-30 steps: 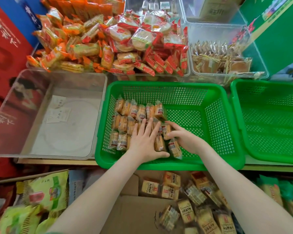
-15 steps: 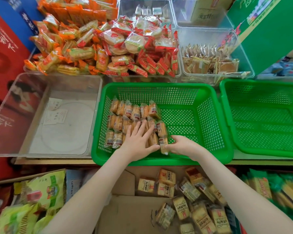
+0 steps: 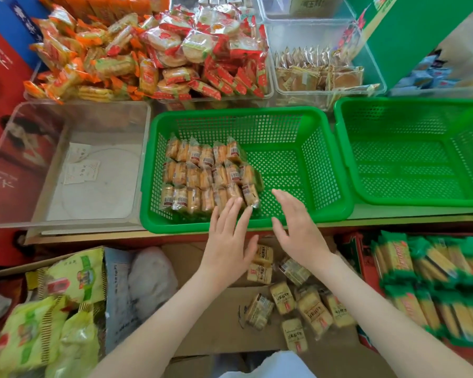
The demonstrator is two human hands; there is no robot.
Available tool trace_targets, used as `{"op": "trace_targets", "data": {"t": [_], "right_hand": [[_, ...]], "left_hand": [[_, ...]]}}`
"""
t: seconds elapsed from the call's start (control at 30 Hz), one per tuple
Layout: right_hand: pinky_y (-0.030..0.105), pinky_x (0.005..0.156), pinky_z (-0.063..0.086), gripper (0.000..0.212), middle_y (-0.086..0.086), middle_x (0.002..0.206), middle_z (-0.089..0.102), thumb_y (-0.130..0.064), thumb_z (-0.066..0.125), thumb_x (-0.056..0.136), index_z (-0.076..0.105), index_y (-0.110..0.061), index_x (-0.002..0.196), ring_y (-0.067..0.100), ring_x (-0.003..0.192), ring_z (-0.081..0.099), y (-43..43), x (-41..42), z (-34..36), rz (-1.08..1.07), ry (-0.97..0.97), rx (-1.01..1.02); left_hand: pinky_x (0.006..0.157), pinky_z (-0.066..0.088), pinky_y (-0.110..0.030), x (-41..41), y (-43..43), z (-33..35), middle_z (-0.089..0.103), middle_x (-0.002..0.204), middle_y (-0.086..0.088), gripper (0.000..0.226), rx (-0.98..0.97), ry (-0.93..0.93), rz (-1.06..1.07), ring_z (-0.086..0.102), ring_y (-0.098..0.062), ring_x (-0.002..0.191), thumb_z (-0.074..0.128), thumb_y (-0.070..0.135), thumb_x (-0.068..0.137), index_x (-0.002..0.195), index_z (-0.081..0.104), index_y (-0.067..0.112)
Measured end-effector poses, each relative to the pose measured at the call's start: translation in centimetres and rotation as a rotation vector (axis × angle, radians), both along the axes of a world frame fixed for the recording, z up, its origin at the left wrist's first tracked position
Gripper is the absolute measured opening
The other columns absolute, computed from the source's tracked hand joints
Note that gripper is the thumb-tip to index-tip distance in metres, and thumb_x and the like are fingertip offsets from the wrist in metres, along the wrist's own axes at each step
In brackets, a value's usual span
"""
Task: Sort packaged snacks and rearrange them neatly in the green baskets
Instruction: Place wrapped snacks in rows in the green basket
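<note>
Small tan snack packets stand in three neat rows in the left half of the middle green basket. My left hand hovers flat over the basket's front rim, its fingertips near the front row of packets. My right hand hangs open beside it, holding nothing. A second green basket stands to the right with nothing in it. More of the same tan packets lie loose in a cardboard box below the shelf.
A clear plastic bin sits left of the middle basket. Behind are bins of orange snack packs, red rice-cracker packs and brown biscuit packs. Yellow-green bags lie lower left, green-edged packets lower right.
Both hands have pulled back out of the basket toward its front rim and let go of the packets. The packet the right hand held now stands at the end of the front row.
</note>
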State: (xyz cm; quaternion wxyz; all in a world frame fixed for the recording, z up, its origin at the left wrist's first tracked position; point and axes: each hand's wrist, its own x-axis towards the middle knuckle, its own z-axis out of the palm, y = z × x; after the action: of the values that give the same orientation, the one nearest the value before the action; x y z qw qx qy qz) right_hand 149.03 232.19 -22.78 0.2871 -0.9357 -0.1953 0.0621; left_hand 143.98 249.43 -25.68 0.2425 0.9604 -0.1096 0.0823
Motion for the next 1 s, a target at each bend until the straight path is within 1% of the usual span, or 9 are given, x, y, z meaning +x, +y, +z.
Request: {"op": "trace_targets", "data": {"t": [0.1, 0.23, 0.3, 0.4, 0.6, 0.67, 0.7, 0.8, 1.0], "right_hand": [[0.037, 0.108, 0.033, 0.058, 0.008, 0.136, 0.047, -0.012, 0.06, 0.09, 0.036, -0.01, 0.143, 0.021, 0.127, 0.04, -5.1, -5.2, -2.8, -0.026, -0.098, -0.064], [0.049, 0.104, 0.035, 0.065, 0.015, 0.14, 0.046, -0.023, 0.063, 0.089, 0.033, -0.017, 0.147, 0.033, 0.129, 0.04, -11.8, -10.2, -7.8, -0.219, 0.115, -0.336], [0.048, 0.112, 0.022, 0.066, 0.017, 0.153, 0.028, -0.034, 0.053, 0.095, 0.023, -0.02, 0.152, 0.035, 0.14, 0.024, -14.6, -11.2, -9.6, -0.289, 0.278, -0.497], [0.044, 0.117, 0.011, 0.067, 0.011, 0.161, 0.005, -0.044, 0.041, 0.099, 0.009, -0.025, 0.154, 0.03, 0.147, 0.005, -16.9, -11.4, -11.2, -0.274, 0.392, -0.579], [0.041, 0.119, 0.005, 0.072, 0.008, 0.162, -0.004, -0.045, 0.039, 0.1, -0.005, -0.026, 0.154, 0.026, 0.148, -0.004, -17.1, -8.5, -12.9, -0.195, 0.328, -0.563], [0.043, 0.118, 0.012, 0.073, 0.011, 0.161, 0.005, -0.041, 0.042, 0.099, -0.007, -0.029, 0.152, 0.031, 0.147, 0.007, -16.9, -7.7, -13.8, -0.157, 0.284, -0.549], [0.044, 0.116, 0.017, 0.073, 0.013, 0.16, 0.011, -0.036, 0.044, 0.099, -0.006, -0.03, 0.153, 0.033, 0.145, 0.013, -16.8, -7.5, -14.2, -0.15, 0.268, -0.541], [0.046, 0.111, 0.026, 0.069, 0.017, 0.156, 0.02, -0.023, 0.045, 0.098, 0.005, -0.028, 0.154, 0.037, 0.138, 0.024, -17.2, -7.3, -15.0, -0.172, 0.243, -0.506], [0.043, 0.11, 0.025, 0.067, 0.015, 0.151, 0.027, -0.02, 0.045, 0.098, 0.009, -0.029, 0.154, 0.031, 0.136, 0.023, -18.0, -7.5, -15.1, -0.202, 0.258, -0.408]], "left_hand": [[0.113, 0.03, -0.053, -4.3, -2.4, -2.7, 0.043, 0.143, -0.015, 0.055, -0.014, -0.017, -0.123, 0.035, -0.031, 0.135, 0.065, 0.019, 0.086, 0.137, 0.046, 0.01], [0.106, 0.035, -0.053, -6.6, -5.1, -7.1, 0.05, 0.137, -0.019, 0.075, 0.112, 0.205, -0.312, 0.042, -0.034, 0.128, 0.077, 0.016, 0.075, 0.141, 0.042, 0.016], [0.112, 0.021, -0.05, -6.3, -6.4, -8.5, 0.039, 0.147, -0.024, 0.085, 0.236, 0.346, -0.336, 0.037, -0.04, 0.135, 0.07, 0.019, 0.083, 0.152, 0.021, 0.022], [0.118, 0.003, -0.05, -5.4, -7.9, -10.7, 0.004, 0.16, -0.021, 0.079, 0.378, 0.478, -0.362, 0.005, -0.037, 0.147, 0.049, 0.021, 0.098, 0.154, -0.005, 0.03], [0.114, -0.012, -0.047, -2.4, -10.9, -12.8, -0.001, 0.16, -0.019, 0.088, 0.558, 0.323, -0.621, -0.001, -0.035, 0.148, 0.052, 0.001, 0.09, 0.155, -0.003, 0.026], [0.118, 0.001, -0.049, -1.7, -11.9, -13.7, 0.011, 0.158, -0.023, 0.085, 0.621, 0.249, -0.669, 0.013, -0.037, 0.146, 0.058, 0.006, 0.088, 0.155, 0.008, 0.024], [0.117, 0.015, -0.05, -1.3, -12.3, -14.2, 0.028, 0.153, -0.025, 0.082, 0.649, 0.212, -0.676, 0.029, -0.038, 0.14, 0.066, 0.009, 0.083, 0.152, 0.025, 0.022], [0.098, 0.045, -0.046, -0.6, -12.6, -15.4, 0.061, 0.12, -0.016, 0.07, 0.66, 0.14, -0.722, 0.06, -0.032, 0.103, 0.082, 0.014, 0.06, 0.127, 0.061, 0.02], [0.092, 0.035, -0.042, -0.4, -12.8, -15.2, 0.063, 0.1, -0.008, 0.054, 0.586, -0.05, -0.714, 0.059, -0.027, 0.089, 0.075, 0.008, 0.061, 0.114, 0.068, 0.016]]}}
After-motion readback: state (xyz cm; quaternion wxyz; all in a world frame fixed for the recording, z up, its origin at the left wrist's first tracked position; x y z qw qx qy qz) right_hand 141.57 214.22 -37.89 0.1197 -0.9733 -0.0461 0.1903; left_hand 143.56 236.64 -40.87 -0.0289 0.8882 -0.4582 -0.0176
